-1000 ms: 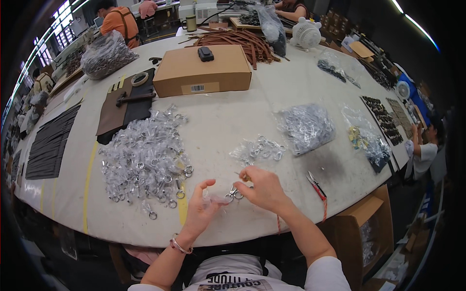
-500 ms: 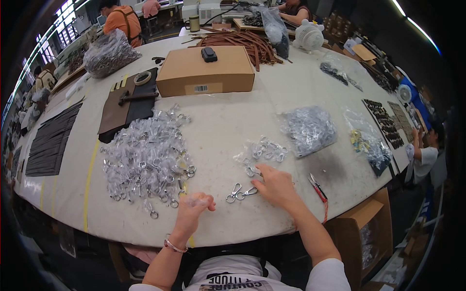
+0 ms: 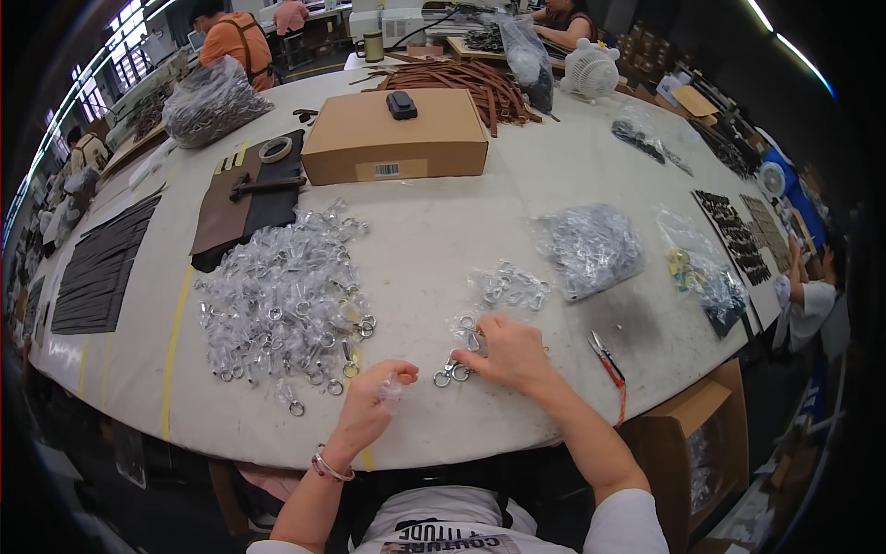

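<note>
My left hand [image 3: 371, 403] is curled just above the near table edge, with a crumpled clear plastic wrapper [image 3: 392, 392] in its fingers. My right hand [image 3: 514, 356] pinches a silver snap hook [image 3: 472, 338] at its fingertips; part of the hook is hidden by the fingers. Below the thumb, bare silver snap hooks [image 3: 445, 375] lie on the table, partly covered by the hand. Just beyond my right hand is a small group of hooks in clear wrap [image 3: 508, 286]. A large heap of wrapped snap hooks [image 3: 277, 309] spreads to the left of my hands.
Red-handled snips [image 3: 609, 362] lie right of my right hand. Farther off are a full clear bag [image 3: 591, 249], a cardboard box [image 3: 397, 138], a hammer [image 3: 263, 186] and brown straps [image 3: 461, 88]. An open carton [image 3: 688, 415] stands below the right edge. Other people work around.
My right hand has moved left, over the bare snap hooks, and closed at the fingertips. My left hand has shifted slightly right, still with the plastic wrapper.
</note>
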Action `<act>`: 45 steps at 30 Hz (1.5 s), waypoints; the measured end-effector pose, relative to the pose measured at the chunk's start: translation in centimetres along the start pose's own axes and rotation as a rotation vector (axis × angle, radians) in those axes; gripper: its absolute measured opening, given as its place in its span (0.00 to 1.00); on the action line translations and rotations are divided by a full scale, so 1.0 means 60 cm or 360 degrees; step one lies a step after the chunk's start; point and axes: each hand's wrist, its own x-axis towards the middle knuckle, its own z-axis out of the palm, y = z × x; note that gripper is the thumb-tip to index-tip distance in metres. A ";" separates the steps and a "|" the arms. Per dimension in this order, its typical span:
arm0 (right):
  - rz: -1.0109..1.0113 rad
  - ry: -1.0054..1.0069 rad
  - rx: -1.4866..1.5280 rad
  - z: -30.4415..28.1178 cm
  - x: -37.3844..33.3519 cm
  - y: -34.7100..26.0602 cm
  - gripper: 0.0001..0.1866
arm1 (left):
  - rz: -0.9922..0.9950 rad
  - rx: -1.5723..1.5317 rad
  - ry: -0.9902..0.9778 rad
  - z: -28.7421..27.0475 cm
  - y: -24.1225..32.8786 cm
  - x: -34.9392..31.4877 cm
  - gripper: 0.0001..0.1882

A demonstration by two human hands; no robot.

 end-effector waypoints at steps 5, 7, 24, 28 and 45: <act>0.0172 -0.0142 0.0011 0.020 0.012 -0.006 0.14 | -0.0012 0.0003 0.0007 -0.003 0.002 -0.004 0.07; 0.0278 -0.0288 0.0200 -0.004 0.015 -0.004 0.14 | -0.0024 0.0008 0.0077 -0.010 0.004 -0.007 0.07; 0.0146 -0.0357 0.1172 -0.051 0.007 -0.030 0.18 | -0.0487 -0.1158 0.0149 0.012 0.005 0.004 0.13; -0.0242 -0.0449 0.1341 -0.052 0.002 -0.062 0.17 | -0.0722 -0.1448 -0.0240 0.008 -0.008 0.002 0.13; 0.0304 -0.0218 0.1687 -0.011 -0.007 -0.079 0.04 | -0.0764 -0.1711 0.0185 0.028 -0.018 -0.027 0.11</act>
